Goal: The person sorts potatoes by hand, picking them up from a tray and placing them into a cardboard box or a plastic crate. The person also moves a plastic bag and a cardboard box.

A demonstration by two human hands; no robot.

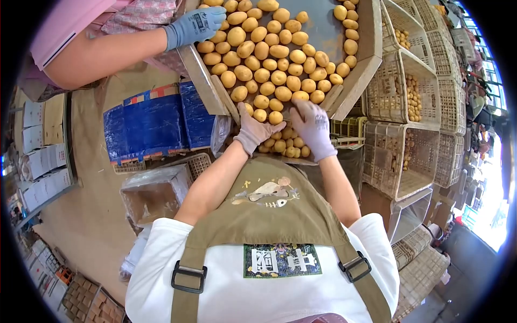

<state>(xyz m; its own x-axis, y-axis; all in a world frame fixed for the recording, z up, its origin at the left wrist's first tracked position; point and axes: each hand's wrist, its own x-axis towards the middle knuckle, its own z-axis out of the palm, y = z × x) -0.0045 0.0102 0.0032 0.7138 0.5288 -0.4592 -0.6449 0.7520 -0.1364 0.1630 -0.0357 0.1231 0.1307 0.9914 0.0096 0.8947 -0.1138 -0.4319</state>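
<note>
Yellow round potatoes (261, 51) cover the grey sorting chute (318, 27), which has wooden side boards (358, 64). At its narrow mouth, my left hand (256, 129) in a pale work glove lies along the left side, thumb stretched toward the middle and fingers beside the lowest potatoes. My right hand (312, 126), gloved alike, reaches in from the right with loosely bent fingers at the potatoes by the lip. No potato shows inside either palm. Below and between my hands, more potatoes (285, 144) fill a container whose rim is mostly hidden by my apron.
A co-worker's blue-gloved hand (196, 27) rests on the chute's left edge. Stacked plastic crates (396, 156), some holding potatoes, stand at right. A blue-wrapped box (148, 126) and a cardboard box in clear plastic (156, 194) are at left.
</note>
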